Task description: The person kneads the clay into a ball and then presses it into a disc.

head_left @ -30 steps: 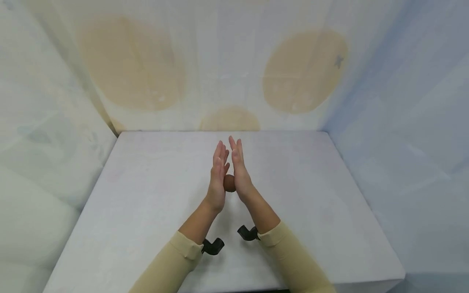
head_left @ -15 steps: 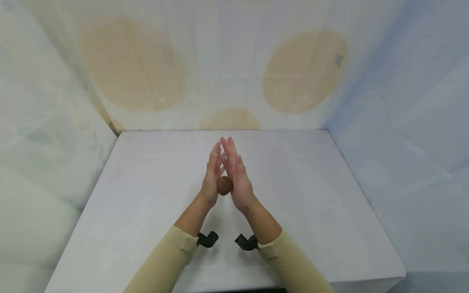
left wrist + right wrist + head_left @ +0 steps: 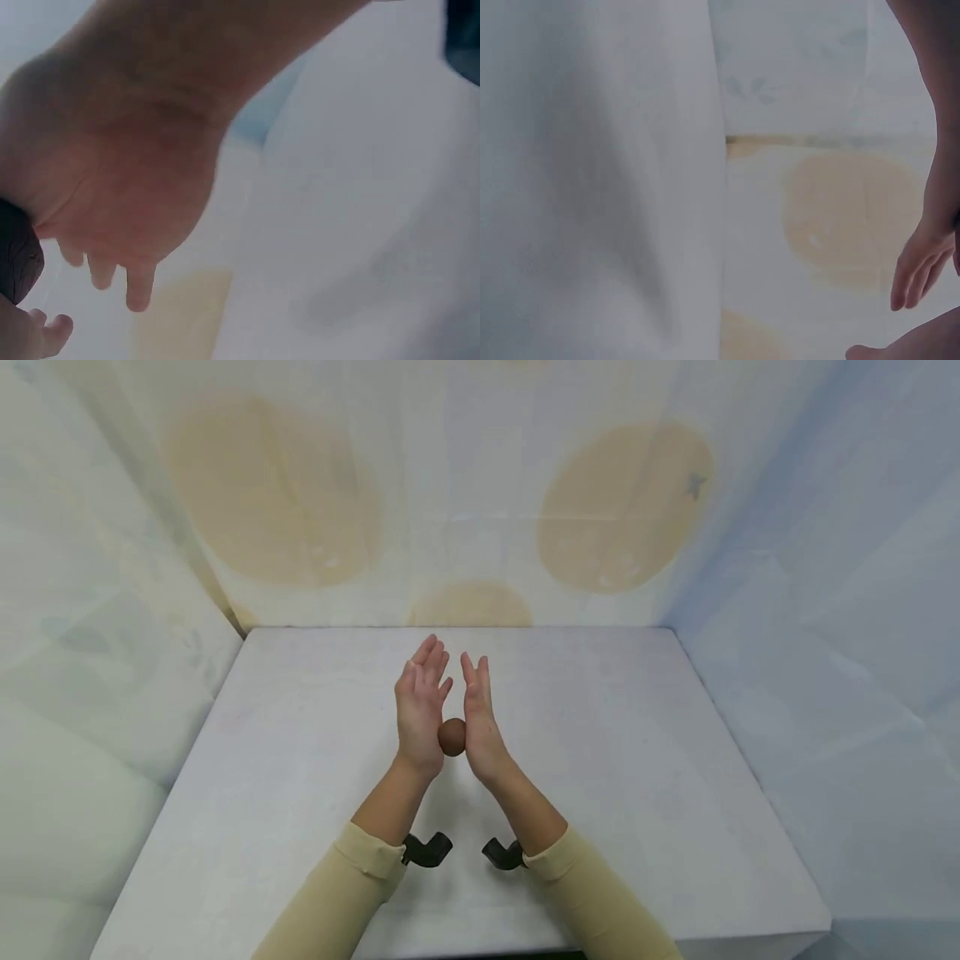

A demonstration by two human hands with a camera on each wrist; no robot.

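A small brown ball (image 3: 452, 737) is pressed between my two palms above the white table (image 3: 300, 760). My left hand (image 3: 420, 710) stands upright on the ball's left, its fingers straight and pointing away from me. Facing it on the right, my right hand (image 3: 478, 718) also has straight fingers. The fingertips of the two hands are apart. In the left wrist view the ball (image 3: 15, 262) shows as a dark lump at the left edge, against the left hand (image 3: 112, 187). The right wrist view catches only fingers (image 3: 915, 274) at its right edge.
Pale fabric walls with tan round patches (image 3: 622, 510) close in the table at the back and on both sides. Beige sleeves (image 3: 337, 902) cover both forearms, and a black camera mount (image 3: 427, 850) sits under each wrist.
The palms have slid against each other around the ball. The left hand has moved forward and left, the fingertips have parted, and the ball sits slightly further left.
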